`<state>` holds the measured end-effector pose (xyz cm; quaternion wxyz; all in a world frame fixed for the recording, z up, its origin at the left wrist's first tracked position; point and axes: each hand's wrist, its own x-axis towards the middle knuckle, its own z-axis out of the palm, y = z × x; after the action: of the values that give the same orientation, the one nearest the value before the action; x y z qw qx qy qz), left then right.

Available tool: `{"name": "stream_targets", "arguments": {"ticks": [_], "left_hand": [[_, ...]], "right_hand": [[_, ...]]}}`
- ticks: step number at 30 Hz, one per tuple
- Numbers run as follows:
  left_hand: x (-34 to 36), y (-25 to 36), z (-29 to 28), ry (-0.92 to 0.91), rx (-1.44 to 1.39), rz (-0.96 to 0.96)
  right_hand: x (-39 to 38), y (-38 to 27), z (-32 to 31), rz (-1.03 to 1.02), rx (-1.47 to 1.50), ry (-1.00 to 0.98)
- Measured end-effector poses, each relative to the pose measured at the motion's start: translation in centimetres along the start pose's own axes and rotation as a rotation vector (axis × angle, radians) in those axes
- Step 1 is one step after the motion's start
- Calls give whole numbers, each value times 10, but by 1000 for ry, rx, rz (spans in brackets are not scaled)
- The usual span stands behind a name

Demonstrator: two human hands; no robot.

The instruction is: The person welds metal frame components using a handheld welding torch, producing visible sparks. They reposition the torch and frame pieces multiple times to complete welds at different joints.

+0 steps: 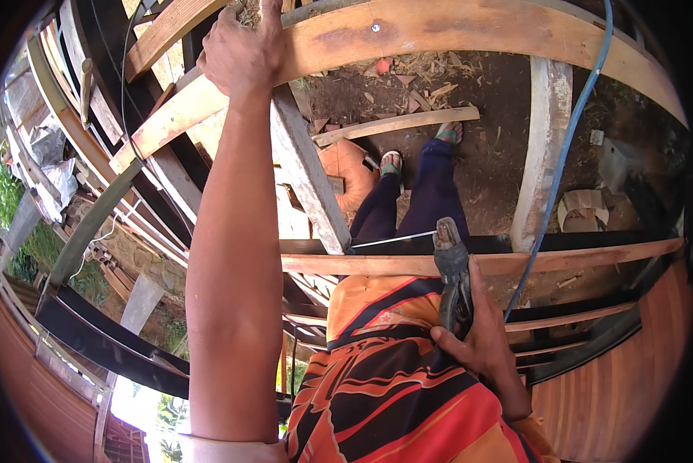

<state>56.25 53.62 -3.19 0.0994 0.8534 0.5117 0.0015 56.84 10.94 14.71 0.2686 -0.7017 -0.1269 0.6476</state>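
Observation:
My left hand grips a pale wooden plank at the top of the view, fingers curled round its edge. My right hand holds a worn dark tool, which looks like pliers, its head pointing up near a lower wooden slat. A thin white rod or strip runs toward the tool's head; whether it touches is unclear. Two weathered uprights stand between the upper plank and the lower slat. Below, my legs and sandalled feet show on the dirt.
Wooden and dark beams form a frame around me. A blue hose hangs down the right side. A loose board, broken orange pieces and scraps lie on the ground. Reddish wooden panelling is at lower right.

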Motion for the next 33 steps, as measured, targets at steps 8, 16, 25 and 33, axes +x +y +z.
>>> {"name": "stream_targets", "arguments": {"ticks": [8, 16, 25, 33], "left_hand": [[-3, 11, -2, 41, 21, -15], [-1, -2, 9, 93, 15, 35], [-3, 6, 4, 63, -25, 21], [-3, 7, 4, 26, -6, -11]], "right_hand": [[2, 4, 6, 59, 64, -2], [-2, 2, 11, 66, 65, 7], [-8, 7, 17, 166, 110, -13], [-12, 10, 21, 185, 155, -27]]}}
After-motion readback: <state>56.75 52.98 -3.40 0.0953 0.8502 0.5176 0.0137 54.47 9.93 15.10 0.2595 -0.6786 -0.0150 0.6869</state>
